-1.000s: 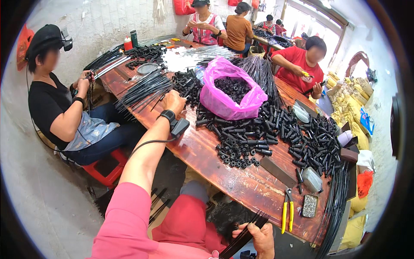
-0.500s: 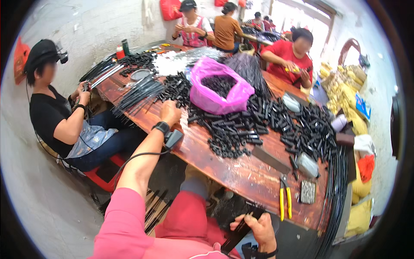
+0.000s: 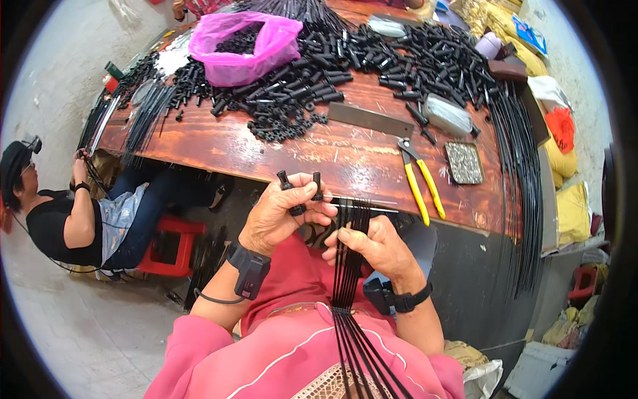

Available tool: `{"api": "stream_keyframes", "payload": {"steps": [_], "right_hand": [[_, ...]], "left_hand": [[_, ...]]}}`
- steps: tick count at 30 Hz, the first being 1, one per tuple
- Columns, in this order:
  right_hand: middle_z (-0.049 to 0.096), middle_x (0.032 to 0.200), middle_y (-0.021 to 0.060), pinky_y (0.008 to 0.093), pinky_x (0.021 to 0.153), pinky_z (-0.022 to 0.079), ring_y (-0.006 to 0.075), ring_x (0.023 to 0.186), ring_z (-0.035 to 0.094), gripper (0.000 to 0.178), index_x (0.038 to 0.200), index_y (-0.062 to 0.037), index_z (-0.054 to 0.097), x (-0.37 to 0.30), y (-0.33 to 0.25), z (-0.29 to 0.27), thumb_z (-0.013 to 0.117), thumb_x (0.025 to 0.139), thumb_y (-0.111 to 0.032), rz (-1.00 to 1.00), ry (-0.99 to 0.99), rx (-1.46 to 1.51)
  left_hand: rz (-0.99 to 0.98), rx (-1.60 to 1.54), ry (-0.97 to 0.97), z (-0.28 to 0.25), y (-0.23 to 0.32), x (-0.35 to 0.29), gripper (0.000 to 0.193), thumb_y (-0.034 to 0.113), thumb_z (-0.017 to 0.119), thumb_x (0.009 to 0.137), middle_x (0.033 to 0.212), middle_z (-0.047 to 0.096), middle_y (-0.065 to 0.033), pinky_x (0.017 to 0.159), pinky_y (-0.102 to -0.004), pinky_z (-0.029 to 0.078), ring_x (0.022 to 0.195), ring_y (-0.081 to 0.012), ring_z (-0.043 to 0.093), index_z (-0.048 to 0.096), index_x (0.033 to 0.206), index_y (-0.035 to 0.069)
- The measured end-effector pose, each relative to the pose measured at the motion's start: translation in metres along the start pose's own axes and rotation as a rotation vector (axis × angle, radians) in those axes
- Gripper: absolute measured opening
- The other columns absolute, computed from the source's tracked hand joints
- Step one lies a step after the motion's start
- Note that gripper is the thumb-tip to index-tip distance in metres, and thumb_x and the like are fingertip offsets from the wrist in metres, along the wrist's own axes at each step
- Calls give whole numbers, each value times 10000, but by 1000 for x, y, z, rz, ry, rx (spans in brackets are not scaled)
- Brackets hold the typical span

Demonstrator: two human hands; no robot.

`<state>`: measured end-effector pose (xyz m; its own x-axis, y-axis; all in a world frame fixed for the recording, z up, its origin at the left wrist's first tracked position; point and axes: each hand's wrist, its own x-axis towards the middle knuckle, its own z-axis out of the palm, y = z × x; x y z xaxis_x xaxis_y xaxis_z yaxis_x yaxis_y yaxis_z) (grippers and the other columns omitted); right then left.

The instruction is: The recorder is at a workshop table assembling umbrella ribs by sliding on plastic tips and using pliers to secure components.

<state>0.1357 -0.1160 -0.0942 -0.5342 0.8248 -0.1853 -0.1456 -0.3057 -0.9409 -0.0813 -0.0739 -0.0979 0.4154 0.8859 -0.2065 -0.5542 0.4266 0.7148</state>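
Observation:
My left hand (image 3: 286, 206) is closed on a few black plastic tubes (image 3: 318, 183); one end stands up above the thumb, another by the knuckles. Beside it, just off the table's near edge, my right hand (image 3: 382, 249) grips a flat fan of thin black rods (image 3: 347, 276). The rods run from the table edge down across my lap and chest, gathered at a narrow crossing and spreading below it. Their upper ends show slim silvery tips. Both hands are close together, left thumb and fingers near the rods' tops.
On the wooden table (image 3: 299, 159) lie yellow-handled pliers (image 3: 413, 176), a square tin (image 3: 464, 182) of small metal bits, a flat metal bar (image 3: 369, 120), a pink plastic bag (image 3: 232, 74) and heaped black tubes (image 3: 425, 63). Long rods (image 3: 525, 199) overhang the right edge. A co-worker (image 3: 50, 213) sits at left.
My left hand has come back from the heap on the table to my lap, now with black tubes. My right hand has raised the rods in front of me. The view has tilted down.

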Motion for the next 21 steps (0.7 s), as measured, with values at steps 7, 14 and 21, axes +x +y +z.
{"api": "stream_keyframes", "payload": {"steps": [7, 14, 21], "right_hand": [[679, 841, 85, 295, 674, 570, 163, 745, 685, 297, 1046, 48, 645, -4, 9, -1, 586, 960, -231, -2, -20, 157], [687, 831, 98, 294, 650, 570, 165, 720, 687, 322, 1061, 52, 634, -3, 11, -5, 589, 958, -249, 10, -9, 151], [702, 751, 121, 274, 640, 557, 164, 668, 683, 338, 903, 48, 694, -1, 7, -3, 607, 944, -275, 28, 15, 94]], "left_hand": [[-14, -95, 1, 18, -24, 7, 452, 55, 607, 910, 1011, 667, -171, 757, -361, 596, 879, -260, 691, 465, 1338, 33], [2, -102, 9, 22, -23, 12, 361, 48, 620, 905, 1033, 657, -179, 781, -364, 587, 900, -261, 676, 531, 1254, 34], [28, -83, 57, 20, -21, 16, 381, 20, 629, 886, 984, 653, -115, 774, -366, 592, 919, -223, 670, 525, 1252, 37]]}}
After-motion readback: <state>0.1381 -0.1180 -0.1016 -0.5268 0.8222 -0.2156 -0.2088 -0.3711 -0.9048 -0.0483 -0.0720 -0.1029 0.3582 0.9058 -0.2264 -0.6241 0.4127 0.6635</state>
